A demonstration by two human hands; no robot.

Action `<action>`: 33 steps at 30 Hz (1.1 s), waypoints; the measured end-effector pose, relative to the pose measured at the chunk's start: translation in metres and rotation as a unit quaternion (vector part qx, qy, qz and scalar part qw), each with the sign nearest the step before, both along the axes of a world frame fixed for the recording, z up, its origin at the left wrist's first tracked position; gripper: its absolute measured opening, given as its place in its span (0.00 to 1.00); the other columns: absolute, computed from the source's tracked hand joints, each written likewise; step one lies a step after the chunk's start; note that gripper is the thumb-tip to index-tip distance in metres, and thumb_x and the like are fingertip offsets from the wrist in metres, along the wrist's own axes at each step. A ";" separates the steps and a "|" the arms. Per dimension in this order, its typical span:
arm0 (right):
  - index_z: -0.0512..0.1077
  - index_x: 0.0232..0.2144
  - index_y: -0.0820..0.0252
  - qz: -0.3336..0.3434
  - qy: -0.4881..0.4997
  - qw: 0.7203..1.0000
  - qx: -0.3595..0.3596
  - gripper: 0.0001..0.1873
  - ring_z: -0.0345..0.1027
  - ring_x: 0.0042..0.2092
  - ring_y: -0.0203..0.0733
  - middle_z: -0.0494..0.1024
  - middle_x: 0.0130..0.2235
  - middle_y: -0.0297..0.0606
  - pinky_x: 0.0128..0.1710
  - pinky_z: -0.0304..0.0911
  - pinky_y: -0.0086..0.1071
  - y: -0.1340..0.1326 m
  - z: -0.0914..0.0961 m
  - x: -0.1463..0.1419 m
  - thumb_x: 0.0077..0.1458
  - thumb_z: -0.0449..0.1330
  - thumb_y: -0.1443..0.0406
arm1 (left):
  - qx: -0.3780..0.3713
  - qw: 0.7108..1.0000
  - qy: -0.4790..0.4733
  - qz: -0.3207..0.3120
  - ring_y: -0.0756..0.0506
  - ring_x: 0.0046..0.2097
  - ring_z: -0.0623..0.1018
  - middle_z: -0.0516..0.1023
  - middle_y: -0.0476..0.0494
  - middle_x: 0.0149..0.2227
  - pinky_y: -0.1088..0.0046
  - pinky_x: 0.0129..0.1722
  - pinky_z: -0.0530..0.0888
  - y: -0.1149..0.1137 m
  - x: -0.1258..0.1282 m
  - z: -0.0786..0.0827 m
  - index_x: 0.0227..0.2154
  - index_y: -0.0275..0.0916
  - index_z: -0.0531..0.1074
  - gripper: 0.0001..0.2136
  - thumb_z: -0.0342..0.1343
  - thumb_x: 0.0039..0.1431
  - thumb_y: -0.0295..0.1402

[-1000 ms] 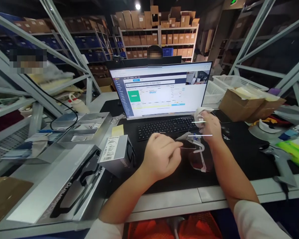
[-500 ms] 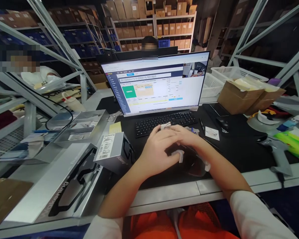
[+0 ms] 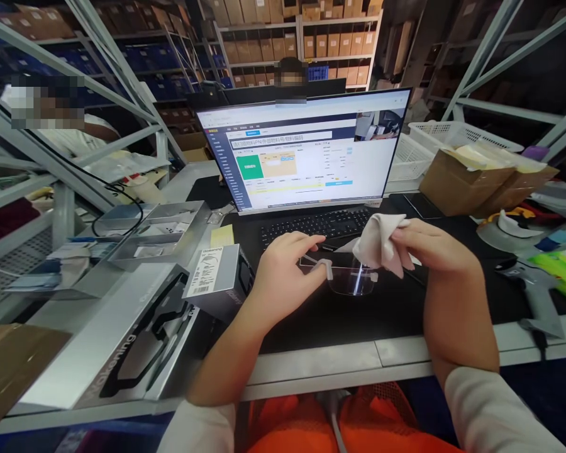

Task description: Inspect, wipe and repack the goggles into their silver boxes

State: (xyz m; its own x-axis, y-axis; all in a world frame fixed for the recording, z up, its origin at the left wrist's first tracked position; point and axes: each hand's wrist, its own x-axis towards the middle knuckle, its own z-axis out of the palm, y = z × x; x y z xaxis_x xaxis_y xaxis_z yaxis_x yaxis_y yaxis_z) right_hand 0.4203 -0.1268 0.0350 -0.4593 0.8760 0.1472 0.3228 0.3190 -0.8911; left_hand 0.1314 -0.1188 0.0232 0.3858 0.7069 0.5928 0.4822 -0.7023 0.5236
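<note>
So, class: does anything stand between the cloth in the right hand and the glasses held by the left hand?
Nothing visible does. The right hand pinches the wiping cloth, whose lower edge reaches the clear lens of the glasses, which the left hand grips at one end.

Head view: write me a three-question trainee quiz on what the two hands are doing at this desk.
1. True or false: the right hand holds a pale cloth.
2. What does the left hand hold above the black mat? A. clear glasses B. a stapler C. a mug
3. Short answer: what lit thing stands just behind the keyboard?
Key: 1 true; 2 A; 3 the monitor.
</note>
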 end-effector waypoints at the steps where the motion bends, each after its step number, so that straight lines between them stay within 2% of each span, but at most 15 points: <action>1: 0.69 0.14 0.58 0.007 -0.009 1.000 -0.004 0.34 0.65 0.22 0.37 0.71 0.17 0.37 0.27 0.61 0.31 -0.005 0.004 -0.002 0.65 0.52 0.46 | 0.002 1.000 0.003 0.001 0.45 0.43 0.77 0.79 0.47 0.38 0.64 0.47 0.74 0.000 0.000 0.000 0.46 0.40 0.78 0.16 0.60 0.53 0.25; 4: 0.71 0.17 0.60 0.029 -0.048 0.998 -0.007 0.32 0.65 0.25 0.37 0.73 0.20 0.38 0.29 0.62 0.30 -0.014 0.012 -0.015 0.65 0.51 0.47 | 0.015 1.000 0.021 0.010 0.45 0.42 0.77 0.80 0.47 0.38 0.63 0.47 0.74 0.000 0.002 0.001 0.45 0.40 0.78 0.15 0.60 0.53 0.26; 6: 0.73 0.21 0.61 0.046 -0.085 0.995 -0.008 0.29 0.64 0.26 0.36 0.73 0.22 0.37 0.27 0.60 0.29 -0.015 0.013 -0.028 0.66 0.51 0.49 | 0.037 0.998 0.044 0.021 0.44 0.42 0.78 0.80 0.47 0.37 0.60 0.51 0.73 -0.001 0.004 -0.001 0.45 0.40 0.78 0.15 0.60 0.53 0.27; 9: 0.71 0.22 0.62 0.035 -0.136 0.990 0.032 0.24 0.62 0.26 0.34 0.72 0.23 0.35 0.25 0.56 0.28 -0.008 0.006 -0.048 0.64 0.54 0.53 | 0.080 0.993 0.081 0.040 0.43 0.43 0.79 0.81 0.46 0.39 0.52 0.59 0.67 -0.004 0.011 -0.006 0.45 0.41 0.77 0.15 0.59 0.53 0.27; 11: 0.71 0.23 0.62 0.016 -0.134 0.989 0.059 0.21 0.62 0.26 0.34 0.74 0.25 0.35 0.26 0.56 0.28 -0.002 0.000 -0.054 0.63 0.57 0.54 | 0.099 0.989 0.095 0.049 0.42 0.44 0.79 0.81 0.45 0.41 0.51 0.61 0.64 -0.007 0.015 -0.008 0.45 0.41 0.77 0.14 0.58 0.56 0.28; 13: 0.72 0.25 0.62 0.010 -0.101 0.994 0.041 0.21 0.64 0.27 0.36 0.75 0.27 0.36 0.27 0.57 0.28 0.001 -0.003 -0.052 0.62 0.57 0.52 | 0.102 0.989 0.095 0.049 0.41 0.48 0.78 0.80 0.43 0.44 0.50 0.62 0.64 -0.009 0.016 -0.009 0.50 0.40 0.74 0.16 0.58 0.58 0.31; 17: 0.76 0.28 0.63 0.015 0.020 0.997 -0.067 0.26 0.67 0.26 0.39 0.77 0.28 0.41 0.23 0.59 0.29 0.000 -0.001 -0.029 0.55 0.62 0.44 | 0.063 0.996 0.060 -0.001 0.40 0.51 0.76 0.78 0.41 0.49 0.51 0.60 0.67 -0.010 0.010 -0.003 0.61 0.42 0.63 0.30 0.63 0.56 0.38; 20: 0.77 0.28 0.62 0.026 0.080 0.990 -0.116 0.25 0.67 0.24 0.39 0.78 0.26 0.41 0.21 0.59 0.29 -0.006 0.003 -0.011 0.51 0.66 0.44 | 0.060 0.997 0.021 -0.039 0.43 0.46 0.78 0.79 0.45 0.42 0.54 0.60 0.68 -0.009 0.004 0.000 0.59 0.42 0.66 0.30 0.66 0.54 0.43; 25: 0.77 0.24 0.61 0.031 0.090 0.985 -0.145 0.25 0.61 0.18 0.35 0.76 0.21 0.41 0.15 0.50 0.27 -0.011 0.010 -0.006 0.48 0.68 0.44 | 0.117 0.991 0.000 -0.072 0.47 0.38 0.78 0.78 0.49 0.34 0.55 0.63 0.66 -0.010 0.005 -0.002 0.51 0.40 0.72 0.26 0.67 0.52 0.48; 28: 0.77 0.23 0.62 0.042 0.086 0.984 -0.152 0.26 0.57 0.16 0.32 0.76 0.21 0.41 0.15 0.49 0.27 -0.010 0.012 -0.009 0.47 0.68 0.43 | 0.132 0.988 -0.001 -0.078 0.48 0.36 0.78 0.78 0.50 0.32 0.56 0.62 0.67 -0.010 0.006 -0.002 0.49 0.39 0.73 0.26 0.67 0.51 0.50; 33: 0.77 0.25 0.61 0.042 0.063 0.988 -0.132 0.28 0.61 0.19 0.34 0.76 0.23 0.41 0.16 0.49 0.27 -0.006 0.009 -0.006 0.47 0.67 0.41 | 0.118 0.990 0.021 -0.067 0.46 0.39 0.79 0.80 0.48 0.34 0.54 0.63 0.67 -0.013 0.004 -0.002 0.50 0.41 0.73 0.25 0.66 0.53 0.50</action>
